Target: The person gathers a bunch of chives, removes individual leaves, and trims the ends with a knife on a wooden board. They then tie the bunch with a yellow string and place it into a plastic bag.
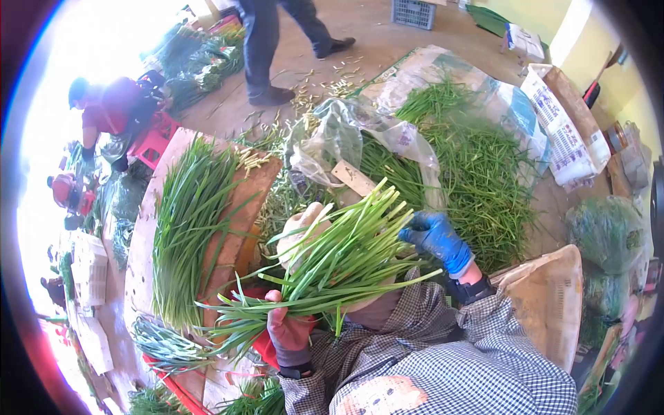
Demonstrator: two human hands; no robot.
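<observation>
A loose bunch of long green chives (346,249) lies slanted across my lap, its cut ends up and to the right. My left hand (290,332), in a reddish glove, is wrapped round the leafy lower part with the thumb on top. Beside the stalk ends is my right hand (437,238) in a blue glove. Its fingers are curled together against the outer stalks; their tips are partly hidden. A pile of chives (190,235) rests on the wooden board (238,200) to the left, and a smaller tied-looking bundle (169,344) lies below it.
A large heap of loose greens (477,180) spreads over plastic sheeting on the right. A clear plastic bag (332,138) lies ahead. A crate (553,297) stands by my right side, a white basket (564,124) beyond. A person's legs (266,48) are ahead; another person (117,111) bends at far left.
</observation>
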